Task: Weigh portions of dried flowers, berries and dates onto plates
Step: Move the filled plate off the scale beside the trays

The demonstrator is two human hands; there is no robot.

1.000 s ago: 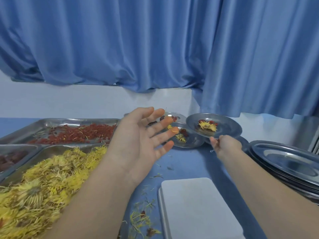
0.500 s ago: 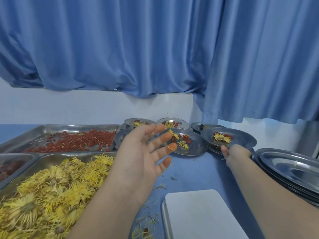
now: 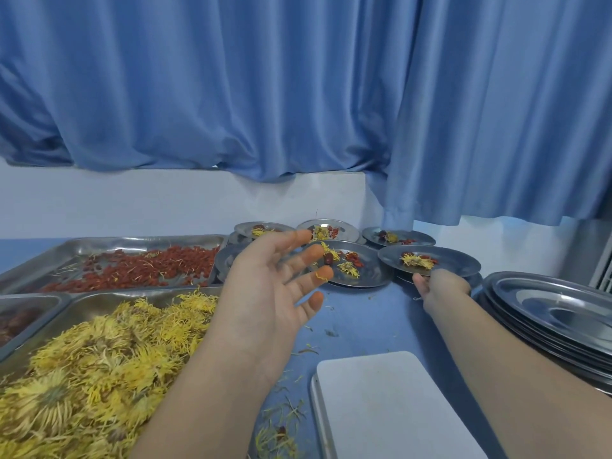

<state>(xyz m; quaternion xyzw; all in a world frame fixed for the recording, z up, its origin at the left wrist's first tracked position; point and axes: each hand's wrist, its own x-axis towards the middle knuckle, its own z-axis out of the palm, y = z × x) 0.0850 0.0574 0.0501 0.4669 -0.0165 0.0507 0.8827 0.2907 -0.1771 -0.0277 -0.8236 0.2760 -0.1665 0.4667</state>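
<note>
My right hand pinches the near rim of a filled plate, beside the other portions at the table's back; left hand spread wide, empty. Thin steel, probably light and slippery; loose flowers may slide, so hold level. No readable labels

The bare blue tabletop gives an open lane between the tray of yellow dried flowers on the left and the stack of empty steel plates on the right, though the white scale fills its near end. At its far end filled plates crowd edge to edge against the wall, under the hanging blue curtain. The left hand, palm up with fingers spread, hovers over the lane's left side, while the right hand grips the rim of the rightmost filled plate.
</note>
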